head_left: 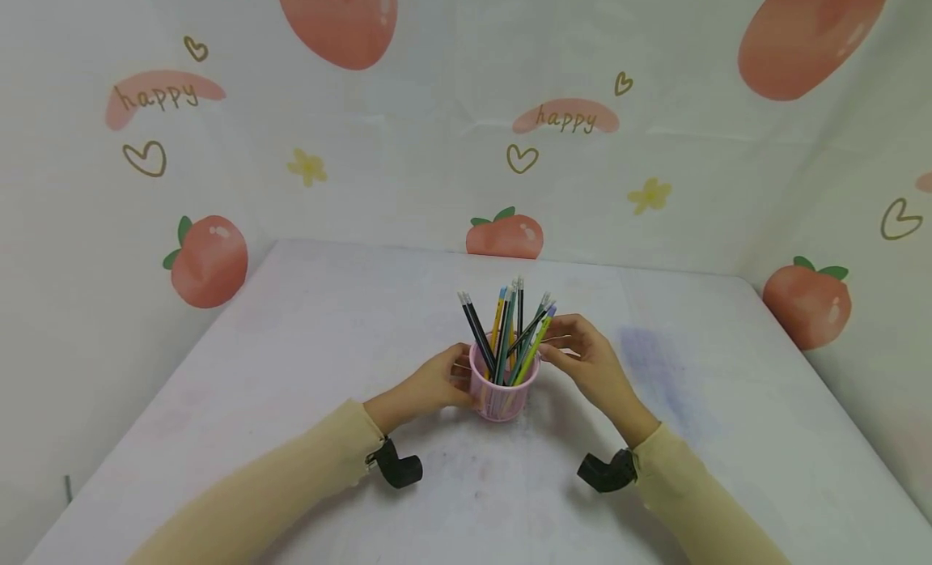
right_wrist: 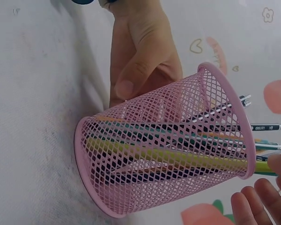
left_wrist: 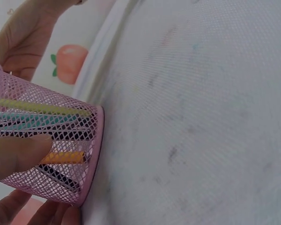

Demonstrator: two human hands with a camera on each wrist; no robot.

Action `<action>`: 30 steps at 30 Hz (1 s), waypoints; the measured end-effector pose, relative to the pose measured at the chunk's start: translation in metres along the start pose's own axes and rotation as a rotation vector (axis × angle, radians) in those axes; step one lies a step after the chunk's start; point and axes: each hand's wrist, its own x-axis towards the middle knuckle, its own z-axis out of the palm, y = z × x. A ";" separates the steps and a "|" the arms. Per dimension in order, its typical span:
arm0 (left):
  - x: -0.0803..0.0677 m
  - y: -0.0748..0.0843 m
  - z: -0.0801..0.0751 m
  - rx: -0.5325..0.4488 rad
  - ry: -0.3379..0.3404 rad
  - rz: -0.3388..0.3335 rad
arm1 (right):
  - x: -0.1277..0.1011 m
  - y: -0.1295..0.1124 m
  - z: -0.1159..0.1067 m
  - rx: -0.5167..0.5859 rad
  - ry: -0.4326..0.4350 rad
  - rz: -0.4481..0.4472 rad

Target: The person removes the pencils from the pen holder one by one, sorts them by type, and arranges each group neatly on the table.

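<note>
The left hand [head_left: 435, 379] grasps the pink mesh cup [head_left: 501, 406], which rests on the white tabletop [head_left: 335, 322] (pencils [head_left: 478, 329] leaning inside); the right hand [head_left: 591, 367], thumb and fingers parted, hovers beside the lime pencil [head_left: 535, 346], contact unclear.

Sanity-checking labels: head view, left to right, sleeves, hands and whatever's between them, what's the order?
Left sleeve → left hand → pink pencil cup → right hand → right sleeve.
</note>
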 end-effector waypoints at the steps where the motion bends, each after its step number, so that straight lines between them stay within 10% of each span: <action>1: 0.000 0.000 0.000 0.001 -0.002 -0.001 | 0.000 0.000 0.000 -0.004 0.001 0.005; 30: 0.008 -0.004 0.004 0.090 -0.072 0.058 | 0.001 0.002 0.005 0.023 0.007 -0.009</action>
